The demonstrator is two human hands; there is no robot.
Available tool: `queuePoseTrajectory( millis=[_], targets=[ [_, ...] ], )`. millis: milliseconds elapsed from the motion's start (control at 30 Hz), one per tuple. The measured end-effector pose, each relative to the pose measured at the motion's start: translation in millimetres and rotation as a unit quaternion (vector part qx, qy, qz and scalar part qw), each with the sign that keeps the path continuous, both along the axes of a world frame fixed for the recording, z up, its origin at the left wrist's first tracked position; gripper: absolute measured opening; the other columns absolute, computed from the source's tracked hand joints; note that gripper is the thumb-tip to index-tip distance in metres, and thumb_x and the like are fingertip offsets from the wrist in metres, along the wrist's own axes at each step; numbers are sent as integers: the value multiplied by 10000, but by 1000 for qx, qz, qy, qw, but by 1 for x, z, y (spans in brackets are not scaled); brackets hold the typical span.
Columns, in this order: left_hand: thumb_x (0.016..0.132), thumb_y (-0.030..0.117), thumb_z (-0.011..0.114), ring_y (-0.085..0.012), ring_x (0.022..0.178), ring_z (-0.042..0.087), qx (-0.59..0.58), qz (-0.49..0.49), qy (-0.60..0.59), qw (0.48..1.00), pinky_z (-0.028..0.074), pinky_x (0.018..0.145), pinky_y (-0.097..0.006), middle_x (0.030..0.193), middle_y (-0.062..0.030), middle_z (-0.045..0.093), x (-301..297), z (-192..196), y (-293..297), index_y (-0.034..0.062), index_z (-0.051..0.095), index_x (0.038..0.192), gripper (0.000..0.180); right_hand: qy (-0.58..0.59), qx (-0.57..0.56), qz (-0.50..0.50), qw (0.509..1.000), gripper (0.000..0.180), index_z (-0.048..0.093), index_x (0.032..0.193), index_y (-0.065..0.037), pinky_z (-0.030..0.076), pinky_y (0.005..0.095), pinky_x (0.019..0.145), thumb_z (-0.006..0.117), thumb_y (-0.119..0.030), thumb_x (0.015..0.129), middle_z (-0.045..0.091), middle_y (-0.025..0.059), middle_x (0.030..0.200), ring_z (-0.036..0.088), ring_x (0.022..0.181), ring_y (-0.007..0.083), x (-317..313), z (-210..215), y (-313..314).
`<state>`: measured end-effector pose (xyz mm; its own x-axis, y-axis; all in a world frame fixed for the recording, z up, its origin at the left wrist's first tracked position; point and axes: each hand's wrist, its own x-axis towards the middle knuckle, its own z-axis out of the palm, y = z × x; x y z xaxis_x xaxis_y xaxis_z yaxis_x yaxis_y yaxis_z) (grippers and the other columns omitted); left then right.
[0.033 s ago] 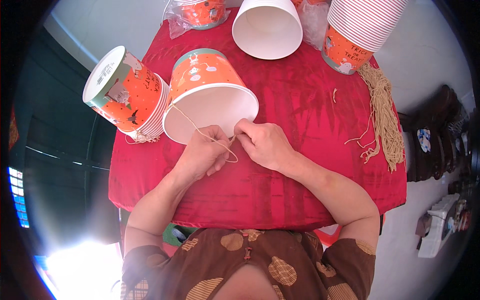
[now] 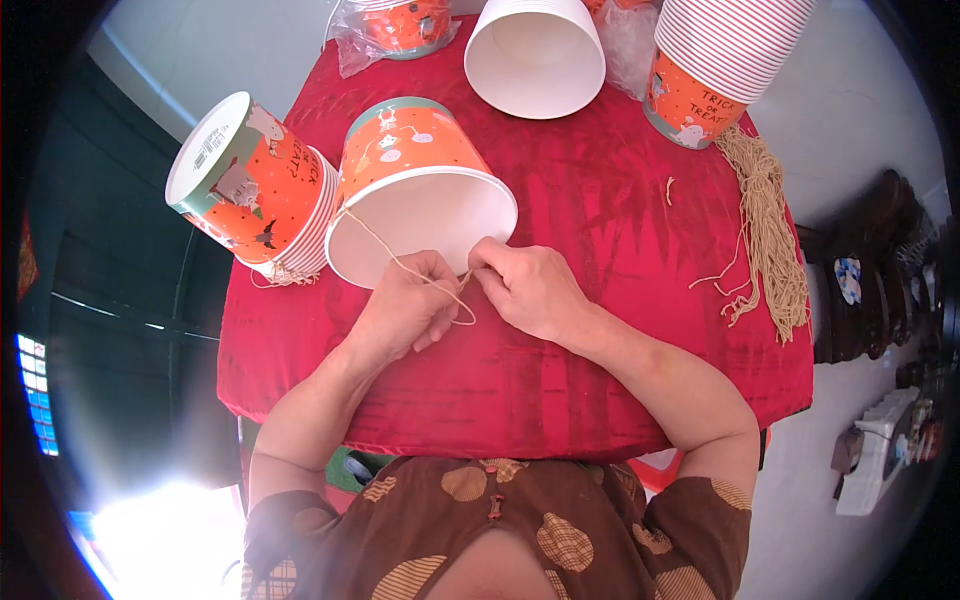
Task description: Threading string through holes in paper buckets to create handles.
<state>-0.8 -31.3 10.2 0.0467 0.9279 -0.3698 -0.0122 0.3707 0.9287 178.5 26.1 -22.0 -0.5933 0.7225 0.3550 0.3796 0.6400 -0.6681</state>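
Note:
An orange paper bucket (image 2: 425, 145) with a green base band lies on its side, its white mouth facing me. A tan string (image 2: 385, 243) runs from the left of its rim to my hands and bends into a loop below them. My left hand (image 2: 418, 300) is closed, pinching the string in front of the bucket's mouth. My right hand (image 2: 528, 287) is closed on the string too, thumb and forefinger together at the lower right of the rim. The fingertips of both hands nearly meet; what lies right between them is partly hidden.
Upside-down nested buckets (image 2: 245, 185) stand at the left, strings under their rims. A white-mouthed bucket (image 2: 535, 58) lies at the back. A tall bucket stack (image 2: 695, 90) and a bundle of tan strings (image 2: 765, 230) are at the right. Red cloth (image 2: 600, 400) covers the table.

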Motion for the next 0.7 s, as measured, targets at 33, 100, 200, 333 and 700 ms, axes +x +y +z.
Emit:
queuePoseTrajectory(
  millis=[33,100,200,333,700],
  targets=[
    [833,-6,549,-107,368,460,0,-1,-1,1000,277,276,-230,592,-83,549,0,0,0,1,504,809,51,2,0,-3,1000,51,589,913,-56,493,412,552,590,-72,865,642,144,709,655,651,322,0,0,0],
    [833,-6,545,-108,369,462,-1,-3,2,1000,278,276,-230,592,-83,550,0,0,0,2,505,808,48,5,-1,-5,1000,51,591,911,-55,493,412,552,590,-71,862,640,147,706,654,649,322,0,0,0],
    [833,-7,540,-109,368,464,-3,-4,4,1000,280,275,-230,594,-84,552,0,1,0,3,506,806,45,7,-5,-8,1000,51,593,907,-53,492,410,551,591,-70,859,637,150,702,653,644,323,0,1,0],
    [831,-6,539,-110,366,463,-4,-3,5,1000,281,275,-231,598,-87,555,1,0,0,4,507,804,43,9,-10,-10,1000,48,594,903,-51,494,407,553,590,-70,858,636,152,700,652,641,325,0,1,0],
    [814,3,540,-121,365,467,-8,-17,18,1000,287,277,-236,600,-102,561,-1,-1,0,6,505,802,37,16,-21,-9,1000,47,589,900,-47,487,406,552,586,-65,857,631,158,706,649,648,329,0,0,0]
  ],
)
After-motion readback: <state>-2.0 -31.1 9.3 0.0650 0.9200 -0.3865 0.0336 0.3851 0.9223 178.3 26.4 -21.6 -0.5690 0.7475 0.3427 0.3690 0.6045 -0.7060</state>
